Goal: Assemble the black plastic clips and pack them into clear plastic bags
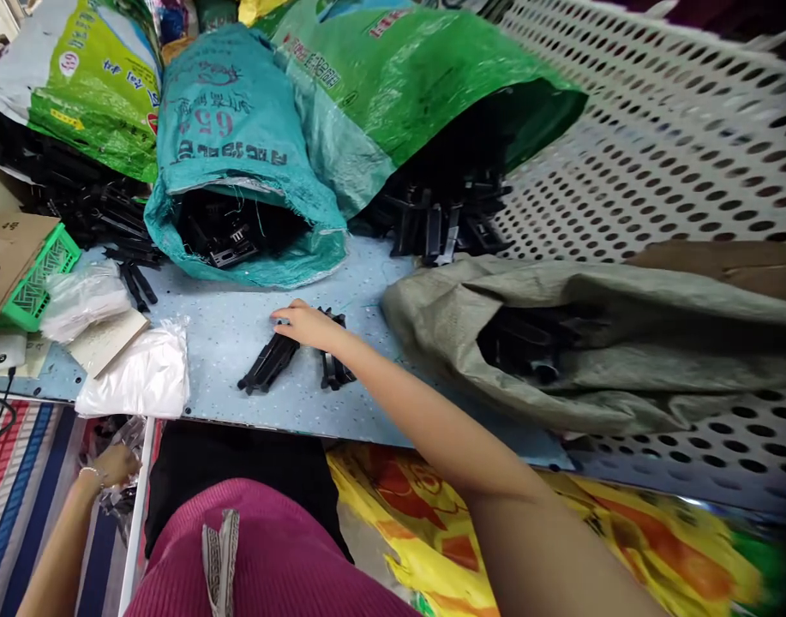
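Observation:
My right hand point(309, 327) is over the blue speckled tabletop, its fingers curled at the upper end of a long black plastic part point(268, 364). Beside it, partly behind my wrist, lies another group of black plastic parts point(334, 368). Down at the lower left, below the table edge, my left hand point(115, 465) reaches among clear plastic bags with black pieces point(119, 506). Its fingers look bent, and what they grip is hidden.
A teal woven sack point(231, 128), a green sack point(424, 86) and a grey sack point(624, 343) lie open with black parts inside. Clear plastic bags point(141, 368) and a green basket point(42, 278) are at the left. A white perforated crate point(656, 128) stands at the right.

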`<state>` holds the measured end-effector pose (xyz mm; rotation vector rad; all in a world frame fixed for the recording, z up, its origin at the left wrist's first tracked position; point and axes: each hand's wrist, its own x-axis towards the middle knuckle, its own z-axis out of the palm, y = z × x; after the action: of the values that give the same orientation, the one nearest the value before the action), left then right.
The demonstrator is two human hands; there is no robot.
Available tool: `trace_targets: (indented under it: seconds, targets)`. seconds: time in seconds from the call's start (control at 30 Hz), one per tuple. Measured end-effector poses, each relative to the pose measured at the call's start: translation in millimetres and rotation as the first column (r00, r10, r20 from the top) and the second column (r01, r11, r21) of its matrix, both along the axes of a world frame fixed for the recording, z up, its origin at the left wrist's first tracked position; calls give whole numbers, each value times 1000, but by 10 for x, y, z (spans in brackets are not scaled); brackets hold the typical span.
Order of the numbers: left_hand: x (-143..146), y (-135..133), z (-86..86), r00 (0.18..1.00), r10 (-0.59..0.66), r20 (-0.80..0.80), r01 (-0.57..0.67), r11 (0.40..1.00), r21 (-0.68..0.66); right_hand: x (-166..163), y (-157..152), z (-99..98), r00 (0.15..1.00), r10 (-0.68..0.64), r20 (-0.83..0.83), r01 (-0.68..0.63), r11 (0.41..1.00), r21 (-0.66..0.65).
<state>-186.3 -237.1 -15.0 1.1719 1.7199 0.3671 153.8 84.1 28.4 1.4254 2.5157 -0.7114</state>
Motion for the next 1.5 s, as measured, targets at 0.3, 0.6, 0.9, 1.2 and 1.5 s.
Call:
trace_targets:
  seconds: [0.3, 0.6, 0.9, 1.2, 1.5]
  targets:
    - [547, 896, 267, 864, 253, -436, 83, 781, 619, 25, -463, 17, 989, 148, -30, -142, 980, 138]
    - [106, 977, 261, 895, 428, 124, -444, 827, 346, 244, -941, -81, 942, 281, -183, -270, 959, 86]
    - [285, 933, 363, 880, 474, -30, -388, 754, 530, -8, -1135, -151, 950, 233, -209, -185, 956, 228]
    - [1313, 1223, 214, 728, 265, 632, -569, 748, 342, -243, -1158, -96, 645, -243, -725, -185, 871, -456]
    - [1421, 1478, 369, 654, 244, 717, -558, 795, 239, -446, -1409, -263, 271, -650, -710, -159, 697, -699]
